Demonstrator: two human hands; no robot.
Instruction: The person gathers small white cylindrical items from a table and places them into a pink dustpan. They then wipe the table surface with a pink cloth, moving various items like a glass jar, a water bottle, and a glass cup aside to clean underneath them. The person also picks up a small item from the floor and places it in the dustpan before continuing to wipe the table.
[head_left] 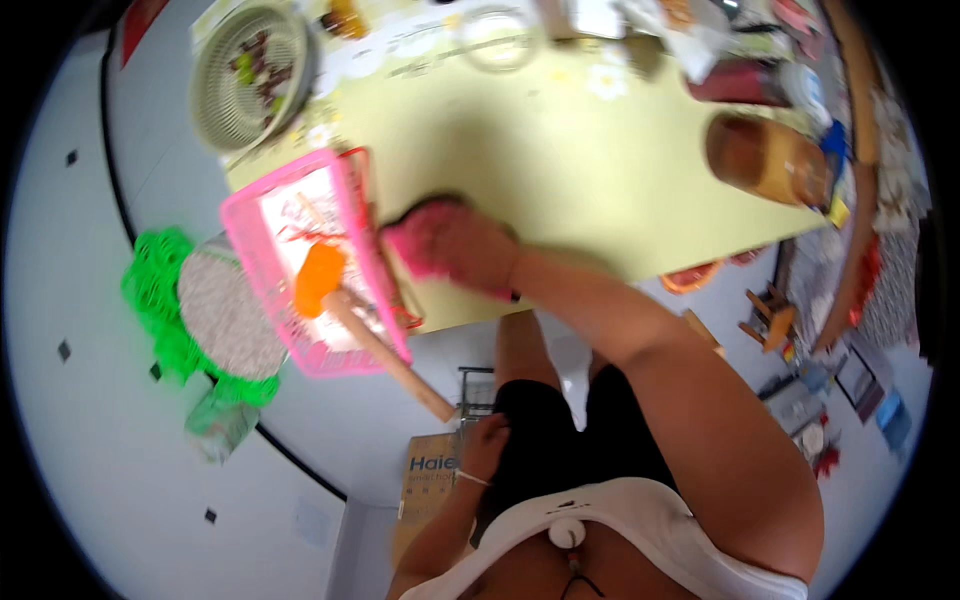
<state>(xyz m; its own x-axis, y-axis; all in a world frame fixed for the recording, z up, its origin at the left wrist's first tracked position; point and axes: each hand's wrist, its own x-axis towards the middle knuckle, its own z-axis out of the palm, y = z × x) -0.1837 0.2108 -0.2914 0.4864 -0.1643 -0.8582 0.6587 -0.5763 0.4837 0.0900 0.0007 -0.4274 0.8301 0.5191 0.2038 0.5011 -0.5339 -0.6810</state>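
My right hand (478, 250) presses a pink cloth (428, 238) with a dark edge against the yellow table, its fingers closed over it and blurred. Just left of it is a pink plastic basket (258, 232) with white and red-patterned contents. A tool with an orange head (320, 280) and a long wooden handle (390, 362) lies across the basket, the handle sticking out past the table's near edge. Down by my thigh is my left hand (484, 446), below the table edge and close to the handle's end. Its fingers are too unclear to read.
A pale colander (205, 95) with grape remains stands at the far left. Two lidded jars, one dark red (735, 82) and one brown (750, 155), lie at the right. A round stool top (232, 310) with green trim stands left of the table; a cardboard box (425, 480) is below.
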